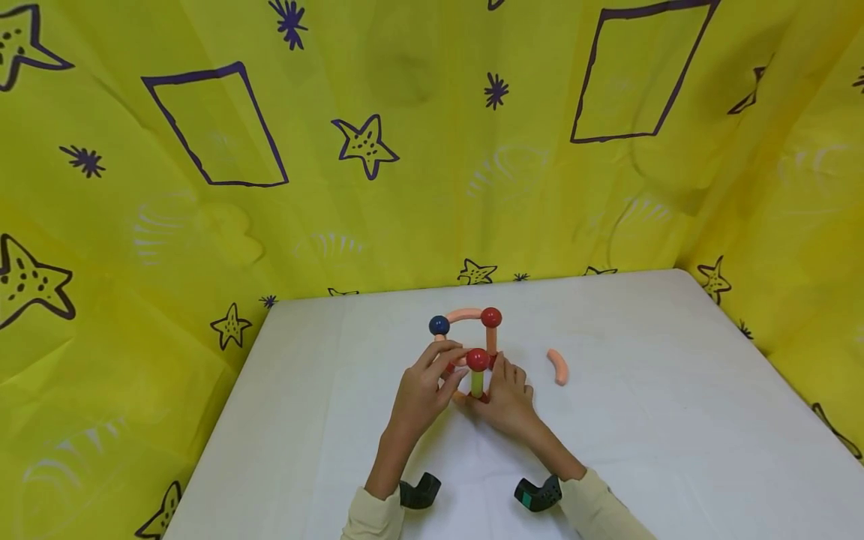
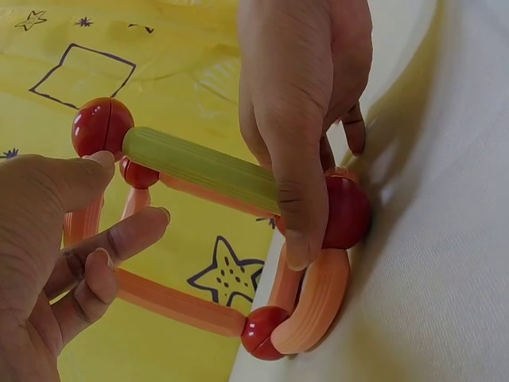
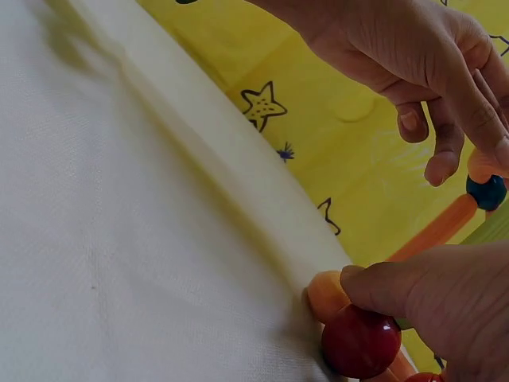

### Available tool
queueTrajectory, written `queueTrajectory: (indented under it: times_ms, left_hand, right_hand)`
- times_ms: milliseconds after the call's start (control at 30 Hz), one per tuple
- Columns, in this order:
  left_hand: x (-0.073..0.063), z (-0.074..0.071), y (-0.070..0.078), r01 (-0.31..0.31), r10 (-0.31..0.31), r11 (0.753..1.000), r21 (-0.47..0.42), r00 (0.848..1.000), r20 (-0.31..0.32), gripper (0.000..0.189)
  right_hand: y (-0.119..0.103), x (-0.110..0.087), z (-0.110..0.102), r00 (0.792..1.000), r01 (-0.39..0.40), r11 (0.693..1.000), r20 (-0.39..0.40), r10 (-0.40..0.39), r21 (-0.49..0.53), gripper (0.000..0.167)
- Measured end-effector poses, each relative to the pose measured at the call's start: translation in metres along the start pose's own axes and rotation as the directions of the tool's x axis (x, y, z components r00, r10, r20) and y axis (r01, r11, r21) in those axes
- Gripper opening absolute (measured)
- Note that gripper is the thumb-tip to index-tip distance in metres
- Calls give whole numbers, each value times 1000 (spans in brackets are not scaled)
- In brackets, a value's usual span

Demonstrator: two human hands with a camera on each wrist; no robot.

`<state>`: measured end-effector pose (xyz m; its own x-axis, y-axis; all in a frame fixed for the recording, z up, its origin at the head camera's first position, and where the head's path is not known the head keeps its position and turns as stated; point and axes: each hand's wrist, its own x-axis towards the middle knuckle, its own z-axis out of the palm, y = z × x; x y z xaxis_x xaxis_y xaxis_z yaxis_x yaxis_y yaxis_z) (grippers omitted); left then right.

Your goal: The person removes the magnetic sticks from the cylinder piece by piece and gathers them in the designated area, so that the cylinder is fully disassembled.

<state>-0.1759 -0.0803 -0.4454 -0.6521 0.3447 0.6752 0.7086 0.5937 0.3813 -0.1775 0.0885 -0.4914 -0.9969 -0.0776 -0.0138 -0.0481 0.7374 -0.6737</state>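
A ball-and-rod toy frame stands on the white table, with peach rods, red balls and a blue ball. At its near side rises a yellow-green rod topped by a red ball. My left hand holds this top ball by its fingertips; its other fingers hang loosely bent. Low down, my right hand grips the rod's foot at a lower red ball, its thumb against a peach curved piece. The right fingers partly hide that joint.
A loose curved peach rod lies on the table right of the frame. Yellow cloth with drawn stars hangs behind and at both sides. Dark wrist devices sit by both sleeves.
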Motion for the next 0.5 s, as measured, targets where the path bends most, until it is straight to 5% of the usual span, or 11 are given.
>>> queueTrajectory:
  times_ms: [367, 500]
  left_hand:
    - [-1, 2, 0, -35, 34, 999, -33, 999, -11, 38]
    - [-1, 2, 0, -28, 27, 999, -40, 1000, -11, 38]
  right_hand:
    - [8, 5, -7, 997, 68, 997, 37, -70, 48, 84]
    - [12, 10, -12, 987, 153, 986, 36, -156, 60, 72]
